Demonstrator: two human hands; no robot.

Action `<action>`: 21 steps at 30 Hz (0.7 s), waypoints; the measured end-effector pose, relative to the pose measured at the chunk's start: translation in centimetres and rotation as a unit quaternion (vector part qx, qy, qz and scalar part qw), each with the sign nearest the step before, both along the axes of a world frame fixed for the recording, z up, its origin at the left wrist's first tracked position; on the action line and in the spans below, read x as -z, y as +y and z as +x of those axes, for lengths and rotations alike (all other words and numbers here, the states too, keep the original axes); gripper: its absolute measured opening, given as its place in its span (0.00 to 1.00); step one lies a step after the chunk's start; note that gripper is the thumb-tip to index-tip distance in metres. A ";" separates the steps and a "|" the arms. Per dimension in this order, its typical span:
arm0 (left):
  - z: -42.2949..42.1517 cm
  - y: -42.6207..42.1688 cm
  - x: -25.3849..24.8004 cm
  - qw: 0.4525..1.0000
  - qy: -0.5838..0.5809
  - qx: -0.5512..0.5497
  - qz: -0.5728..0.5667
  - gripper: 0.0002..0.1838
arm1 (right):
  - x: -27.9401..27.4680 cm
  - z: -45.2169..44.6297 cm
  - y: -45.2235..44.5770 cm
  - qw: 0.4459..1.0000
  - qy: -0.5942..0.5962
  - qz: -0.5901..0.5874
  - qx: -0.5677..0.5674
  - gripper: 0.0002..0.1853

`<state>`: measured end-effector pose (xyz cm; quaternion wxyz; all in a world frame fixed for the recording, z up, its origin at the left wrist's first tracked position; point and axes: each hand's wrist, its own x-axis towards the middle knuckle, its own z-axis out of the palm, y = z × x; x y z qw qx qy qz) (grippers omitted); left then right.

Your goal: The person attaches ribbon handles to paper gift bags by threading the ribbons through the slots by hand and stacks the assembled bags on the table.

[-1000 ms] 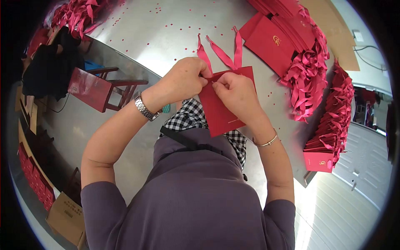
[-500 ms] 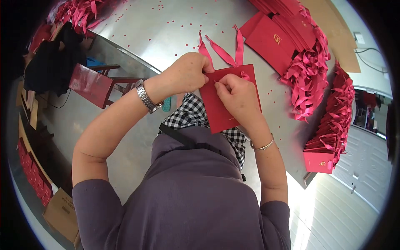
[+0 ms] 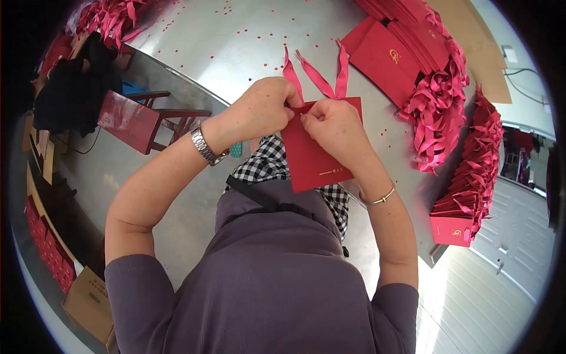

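Note:
A flat red paper gift bag point(image 3: 318, 156) hangs at the table's edge in front of my body, small print near its lower end. Pink ribbon ends point(image 3: 317, 75) stick up beyond its top edge onto the table. My left hand point(image 3: 268, 105) is closed in a pinch at the bag's top left corner, beside one ribbon end. Over the bag's upper front, my right hand point(image 3: 337, 131) is closed too, thumb and forefinger pressed together. What lies between its fingertips is hidden. The two hands are a short gap apart.
Stacked red bags point(image 3: 386, 62) with a heap of pink ribbons point(image 3: 437, 118) lie on the metal table point(image 3: 221, 50). A row of ribboned bags point(image 3: 451, 230) stands at the right edge. Small red dots are scattered about. A wooden chair point(image 3: 132, 121) stands at left.
The bag has tilted slightly, and its lower print shows more. My right hand has shifted up and a little left, covering the bit of ribbon seen on the bag's front before.

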<state>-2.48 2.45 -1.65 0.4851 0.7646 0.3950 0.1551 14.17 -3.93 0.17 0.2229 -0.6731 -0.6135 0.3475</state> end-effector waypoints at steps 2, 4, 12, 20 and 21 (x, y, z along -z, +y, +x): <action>-0.1 0.0 0.2 1.000 -0.001 0.002 0.027 0.07 | -0.1 -0.5 0.1 0.999 -0.049 0.016 -0.014 0.10; -0.1 0.0 0.2 0.998 -0.001 0.004 0.055 0.06 | -0.1 -0.8 0.1 0.994 -0.098 0.034 -0.029 0.10; -0.2 -0.1 -0.4 1.000 -0.006 -0.009 0.005 0.06 | 0.3 -0.1 0.0 0.996 0.044 -0.049 0.066 0.11; -0.3 0.4 -0.7 1.000 -0.015 0.005 -0.026 0.08 | 0.1 0.1 -0.6 0.993 0.078 -0.052 0.074 0.11; -0.3 0.4 -0.8 1.000 -0.005 0.011 -0.027 0.08 | 0.2 0.3 -0.6 0.985 0.128 -0.078 0.085 0.11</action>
